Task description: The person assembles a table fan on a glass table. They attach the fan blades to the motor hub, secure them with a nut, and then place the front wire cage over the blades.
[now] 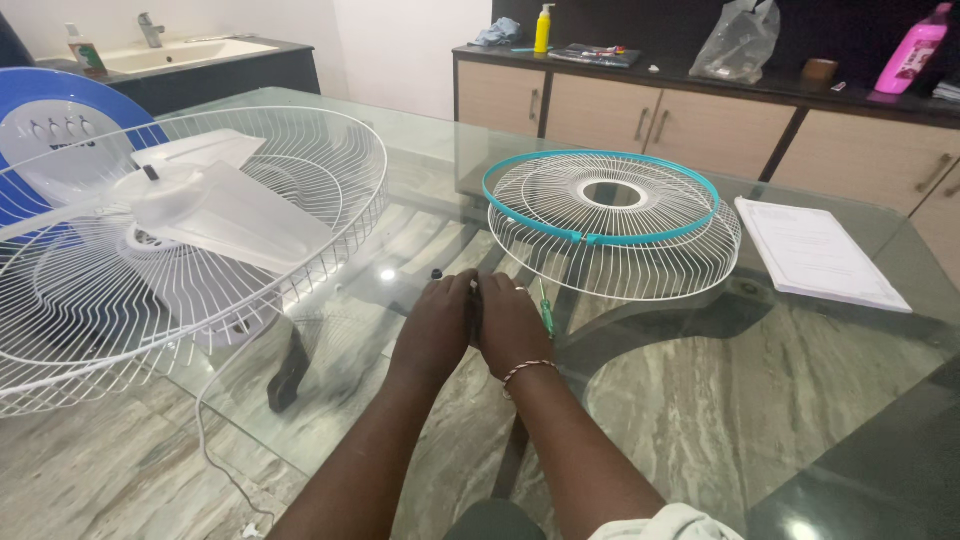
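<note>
- On the glass table (700, 400), left hand (432, 325) and right hand (510, 325) press together, closed on something small, perhaps a screw.
- Green screwdriver (546, 312) just beside the right hand.
- Teal-rimmed fan guard (612, 222) beyond; fan (170, 230) at left.

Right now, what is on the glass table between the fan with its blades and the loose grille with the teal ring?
In the head view, the person's left hand and right hand meet there, with a green-handled screwdriver beside the right hand and a small dark knob on the glass table.
</note>
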